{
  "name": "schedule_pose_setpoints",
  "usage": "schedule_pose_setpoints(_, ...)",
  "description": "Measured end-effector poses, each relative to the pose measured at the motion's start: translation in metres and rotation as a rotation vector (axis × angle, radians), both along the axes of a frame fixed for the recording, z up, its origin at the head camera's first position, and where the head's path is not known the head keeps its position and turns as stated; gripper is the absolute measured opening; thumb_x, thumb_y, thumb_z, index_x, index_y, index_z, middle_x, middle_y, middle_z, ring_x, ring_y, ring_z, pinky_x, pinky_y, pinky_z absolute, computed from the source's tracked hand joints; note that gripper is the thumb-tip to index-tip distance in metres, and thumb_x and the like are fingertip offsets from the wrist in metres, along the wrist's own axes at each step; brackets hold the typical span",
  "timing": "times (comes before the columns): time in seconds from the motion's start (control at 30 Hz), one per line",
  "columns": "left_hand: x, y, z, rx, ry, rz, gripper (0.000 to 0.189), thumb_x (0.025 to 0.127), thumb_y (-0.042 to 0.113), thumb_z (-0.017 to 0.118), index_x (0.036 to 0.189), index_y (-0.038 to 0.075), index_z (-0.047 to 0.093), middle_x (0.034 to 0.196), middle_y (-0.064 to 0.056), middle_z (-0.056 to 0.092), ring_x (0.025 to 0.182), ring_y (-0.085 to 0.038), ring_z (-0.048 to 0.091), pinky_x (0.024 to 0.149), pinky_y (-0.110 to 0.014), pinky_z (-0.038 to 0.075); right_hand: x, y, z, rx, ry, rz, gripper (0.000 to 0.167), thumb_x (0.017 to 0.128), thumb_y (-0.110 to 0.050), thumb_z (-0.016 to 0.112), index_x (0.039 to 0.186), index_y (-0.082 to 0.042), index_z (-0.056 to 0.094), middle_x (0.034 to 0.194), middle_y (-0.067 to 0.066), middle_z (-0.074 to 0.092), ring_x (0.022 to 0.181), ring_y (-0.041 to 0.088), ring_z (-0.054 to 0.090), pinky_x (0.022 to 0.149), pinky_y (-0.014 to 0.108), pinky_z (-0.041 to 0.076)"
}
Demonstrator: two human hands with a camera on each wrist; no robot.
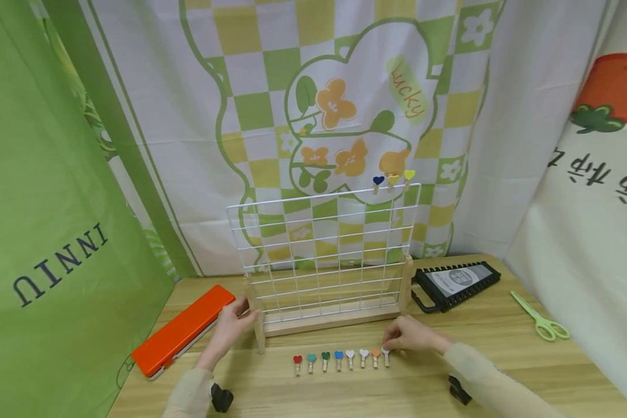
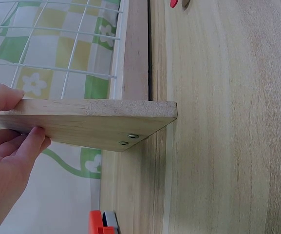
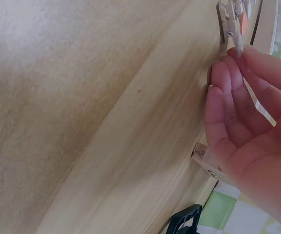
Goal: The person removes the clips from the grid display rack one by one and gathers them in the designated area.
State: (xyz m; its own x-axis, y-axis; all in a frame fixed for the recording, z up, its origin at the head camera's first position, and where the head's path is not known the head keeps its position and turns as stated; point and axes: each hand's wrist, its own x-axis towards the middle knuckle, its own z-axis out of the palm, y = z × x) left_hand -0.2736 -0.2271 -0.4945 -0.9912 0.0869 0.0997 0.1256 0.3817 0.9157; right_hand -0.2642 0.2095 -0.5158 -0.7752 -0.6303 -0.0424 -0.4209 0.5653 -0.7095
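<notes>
Left hand (image 1: 231, 325) gripped a wooden post (image 2: 91, 124); right hand (image 1: 414, 335) pinched a white-heart clip (image 1: 387, 359)

From where I stood, the post was the left upright of a wire rack (image 1: 331, 323), held between the left thumb and fingers. The right thumb and fingertips were pressed together on the clip, at the right end of a row in front of the rack; whether it touched the table (image 1: 292, 400), I couldn't tell. The rest of the row ran, left to right, red clip (image 1: 298, 361), teal clip (image 1: 312, 360), dark green clip (image 1: 325, 356), blue clip (image 1: 338, 355), two white clips (image 1: 350, 355) and orange clip (image 1: 375, 353). Three more clips (image 1: 378, 180) stood along the rack's top wire, near its right end. A red case (image 1: 183, 331) lay just beside the left hand; a black holder (image 1: 457, 284) and green scissors (image 1: 546, 326) lay off to the right.
</notes>
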Motion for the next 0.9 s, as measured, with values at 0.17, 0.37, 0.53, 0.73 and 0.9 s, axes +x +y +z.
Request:
schedule_pose_setpoints(0.17,0.0,0.0,0.001,-0.005,0.009,-0.007,0.056,0.095,0.005,0.064,0.144,-0.01,0.043,0.144,-0.031,0.05,0.135,-0.043,0.049,0.108,-0.045,0.048,-0.001,0.0,-0.001,-0.002,-0.002,-0.001,0.01,0.089,-0.011,0.07,0.085,-0.003,0.076,0.073,0.012,0.074,0.058,-0.003,0.053,0.05,0.012,0.043)
schedule_pose_setpoints(0.37,0.001,0.0,0.002,0.009,0.001,-0.02,0.055,0.095,0.008,0.064,0.144,-0.008,0.044,0.144,-0.028,0.051,0.135,-0.04,0.05,0.109,-0.043,0.048,-0.002,0.002,0.015,0.023,0.107,-0.005,0.008,0.089,-0.013,0.072,0.088,-0.006,0.076,0.081,0.003,0.075,0.069,-0.001,0.062,0.06,0.015,0.052)
schedule_pose_setpoints(0.53,0.002,0.0,0.002,0.033,-0.007,-0.033,0.056,0.096,0.009,0.064,0.146,-0.005,0.044,0.145,-0.028,0.051,0.136,-0.039,0.049,0.11,-0.042,0.047,-0.004,0.001,0.065,0.021,0.294,-0.009,0.008,0.09,-0.011,0.071,0.093,-0.007,0.077,0.089,0.004,0.077,0.076,0.003,0.067,0.067,0.018,0.058)
schedule_pose_setpoints(0.73,0.002,0.0,0.003,0.027,-0.005,-0.028,0.056,0.096,0.01,0.065,0.146,-0.004,0.044,0.146,-0.027,0.05,0.137,-0.039,0.048,0.11,-0.042,0.047,-0.003,-0.004,0.159,-0.057,0.566,-0.054,0.011,0.087,-0.001,0.071,0.097,-0.006,0.075,0.091,0.005,0.075,0.077,0.009,0.068,0.068,0.019,0.06)
schedule_pose_setpoints(0.9,0.001,0.001,0.003,0.012,-0.015,-0.018,0.057,0.096,0.011,0.065,0.147,-0.005,0.043,0.147,-0.027,0.049,0.137,-0.039,0.048,0.109,-0.042,0.048,-0.004,-0.005,0.236,-0.167,0.823,-0.073,0.017,0.082,0.004,0.075,0.096,-0.005,0.075,0.09,0.002,0.075,0.077,0.002,0.064,0.071,0.013,0.057)
